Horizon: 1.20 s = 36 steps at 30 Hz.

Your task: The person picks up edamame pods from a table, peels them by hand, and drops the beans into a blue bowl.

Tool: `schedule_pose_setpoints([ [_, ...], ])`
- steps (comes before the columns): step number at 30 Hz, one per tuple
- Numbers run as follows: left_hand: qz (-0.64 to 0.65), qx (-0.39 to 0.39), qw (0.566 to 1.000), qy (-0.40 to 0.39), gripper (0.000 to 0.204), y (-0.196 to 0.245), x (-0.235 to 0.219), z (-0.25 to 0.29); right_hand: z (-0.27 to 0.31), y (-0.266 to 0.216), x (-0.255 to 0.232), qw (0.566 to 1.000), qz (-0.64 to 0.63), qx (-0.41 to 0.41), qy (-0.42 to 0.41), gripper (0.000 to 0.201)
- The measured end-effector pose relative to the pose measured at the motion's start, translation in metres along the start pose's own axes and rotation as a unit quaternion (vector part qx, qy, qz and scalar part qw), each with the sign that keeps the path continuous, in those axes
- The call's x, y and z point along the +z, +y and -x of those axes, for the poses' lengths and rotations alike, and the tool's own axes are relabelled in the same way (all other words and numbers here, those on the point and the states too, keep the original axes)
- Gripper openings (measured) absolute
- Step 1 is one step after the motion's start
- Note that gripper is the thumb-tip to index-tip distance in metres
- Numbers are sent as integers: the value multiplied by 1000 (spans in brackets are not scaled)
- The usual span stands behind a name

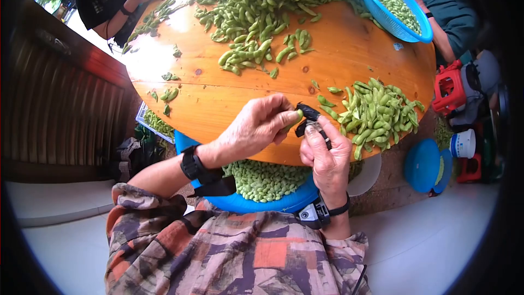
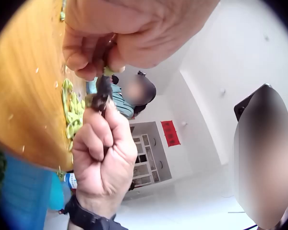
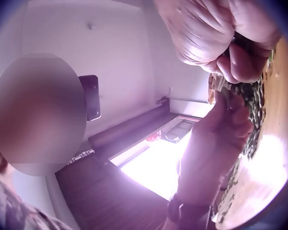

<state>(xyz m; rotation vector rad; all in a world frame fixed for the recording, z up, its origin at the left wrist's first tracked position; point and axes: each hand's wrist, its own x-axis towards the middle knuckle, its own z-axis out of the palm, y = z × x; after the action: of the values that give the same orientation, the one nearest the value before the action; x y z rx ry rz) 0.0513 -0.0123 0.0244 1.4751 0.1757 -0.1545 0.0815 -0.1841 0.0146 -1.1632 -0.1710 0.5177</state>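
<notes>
In the head view the left hand (image 1: 261,124) pinches a green pod (image 1: 295,118) between thumb and fingers. Its tip meets a small black tool (image 1: 309,112) that the right hand (image 1: 329,155) grips. Both hands are over the near edge of the wooden table (image 1: 218,109). In the left wrist view the pod end (image 2: 108,71) touches the black tool (image 2: 103,88), with the right hand (image 2: 105,153) below it. A pile of pods (image 1: 376,112) lies right of the hands. Shelled beans (image 1: 262,180) fill a blue basin (image 1: 284,205) below the table edge.
A large heap of pods (image 1: 262,11) covers the far side of the table. At the back right stands a blue basket (image 1: 396,8) of beans. Two other people sit across, at far left (image 1: 112,0) and far right (image 1: 450,16). A red stool (image 1: 450,87) stands at right.
</notes>
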Motion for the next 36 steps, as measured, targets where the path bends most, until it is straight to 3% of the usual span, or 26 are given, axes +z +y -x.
schedule_pose_setpoints([
  [5,-31,-1,995,96,20,-27,9,22,3,11,4,998,-31,51,-29,19],
  [9,173,32,980,91,10,-40,17,26,6,23,5,998,59,3,-23,18],
  [11,162,33,983,86,9,-39,14,28,7,21,6,998,-20,34,-39,18],
  [19,181,54,981,53,7,-47,9,33,2,13,-8,985,-98,114,-80,20],
  [21,315,-6,949,1,9,-45,7,34,1,14,-10,974,-141,148,-95,20],
  [22,315,-7,949,1,9,-44,6,34,1,17,-11,973,-152,139,-103,19],
  [24,246,-8,969,23,11,-41,4,35,3,20,-8,972,-162,131,-111,18],
  [25,246,-9,969,23,11,-38,4,37,6,22,-3,994,74,-20,-81,18],
  [26,168,13,985,34,13,-36,3,39,8,24,2,936,305,-169,-45,19],
  [27,89,34,994,45,15,-35,1,42,9,20,8,884,378,-271,-47,21],
  [29,20,13,999,32,14,-36,-15,52,13,19,6,856,406,-305,-92,22],
  [30,-133,76,988,-7,14,-32,-20,59,14,17,3,858,405,-303,-92,22],
  [31,-283,138,948,-45,14,-30,-23,64,14,13,-3,863,407,-274,-120,22],
  [32,-295,183,936,-62,14,-36,-23,70,14,10,-9,867,409,-244,-149,21],
  [33,-330,241,910,-75,14,-40,-20,73,12,10,-15,861,429,-242,-127,22],
  [36,-531,243,809,-70,21,-58,-19,89,8,6,-24,878,432,-194,-65,19],
])
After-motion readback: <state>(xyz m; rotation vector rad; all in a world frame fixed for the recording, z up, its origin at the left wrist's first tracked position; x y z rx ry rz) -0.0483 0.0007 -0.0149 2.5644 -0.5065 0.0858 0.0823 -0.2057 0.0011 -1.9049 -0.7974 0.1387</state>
